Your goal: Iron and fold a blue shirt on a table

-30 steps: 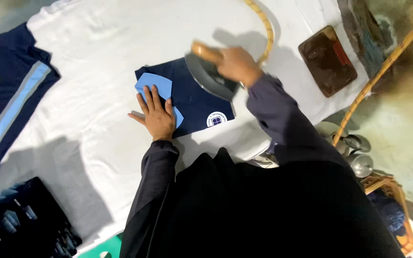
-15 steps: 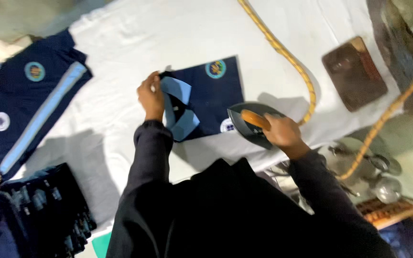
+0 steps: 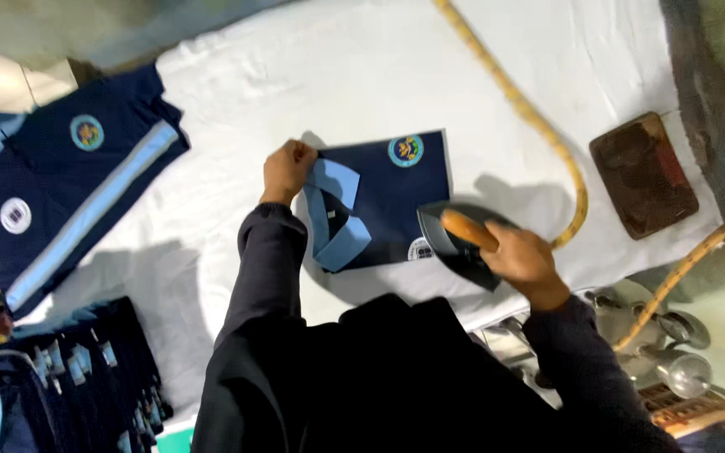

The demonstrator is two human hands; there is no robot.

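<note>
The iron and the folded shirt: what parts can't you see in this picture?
Head view only:
- Iron: soleplate faces down; right hand covers part of the handle.
- Folded shirt: its lower right corner lies under the iron.
- Left hand: fingers curl over the shirt's edge, fingertips hidden.
- Badge: too small to make out.
- Cord: cut off by the top edge.

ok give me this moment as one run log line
left hand: grips collar edge of folded navy shirt | right hand: holds iron by handle at shirt's right edge | surface: white cloth

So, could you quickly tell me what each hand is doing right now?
Left hand: closed on the folded shirt's edge.
Right hand: closed on the iron's handle.
</note>
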